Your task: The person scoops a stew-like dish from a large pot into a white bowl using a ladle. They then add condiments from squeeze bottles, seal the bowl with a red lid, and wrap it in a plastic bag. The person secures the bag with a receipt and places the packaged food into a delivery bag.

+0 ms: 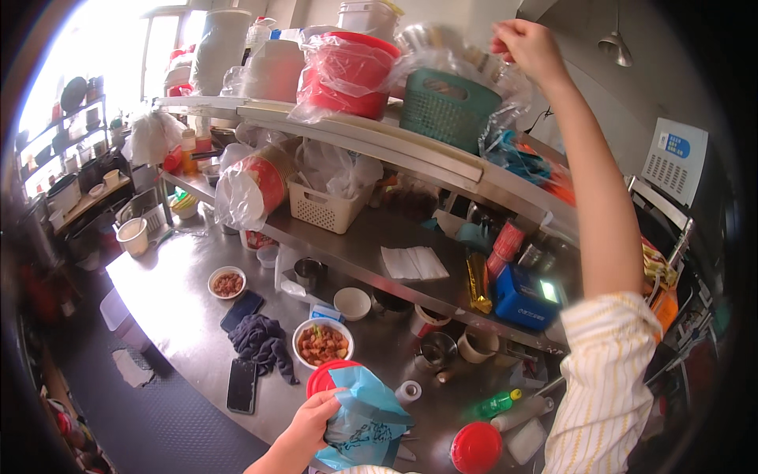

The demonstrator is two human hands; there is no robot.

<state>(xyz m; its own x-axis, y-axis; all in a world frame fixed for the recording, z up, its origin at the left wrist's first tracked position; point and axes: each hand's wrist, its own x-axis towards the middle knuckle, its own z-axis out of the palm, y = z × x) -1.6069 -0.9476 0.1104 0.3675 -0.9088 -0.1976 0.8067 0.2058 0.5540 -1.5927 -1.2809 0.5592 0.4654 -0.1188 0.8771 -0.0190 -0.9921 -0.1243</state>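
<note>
My left hand (317,412) grips a light-blue bag (370,429) with dark printing, thumb on its near face. Partly behind the bag is a red round lid (325,376); I cannot tell whether the hand touches it. Just beyond sits a white bowl of saucy diced food (323,345). High at the upper shelf, my right hand (524,50) is raised with curled fingers, beside clear plastic wrapping over a green basket (447,109). Whether it holds anything is unclear. Blue and orange plastic packs (524,160) lie on the shelf below that hand.
On the steel counter (183,296) are a dark cloth (260,343), a phone (242,386), a smaller bowl of food (227,282) and another red lid (476,448). A steel shelf (355,255) overhangs the back, bearing a white basket (328,207) and a blue device (527,296).
</note>
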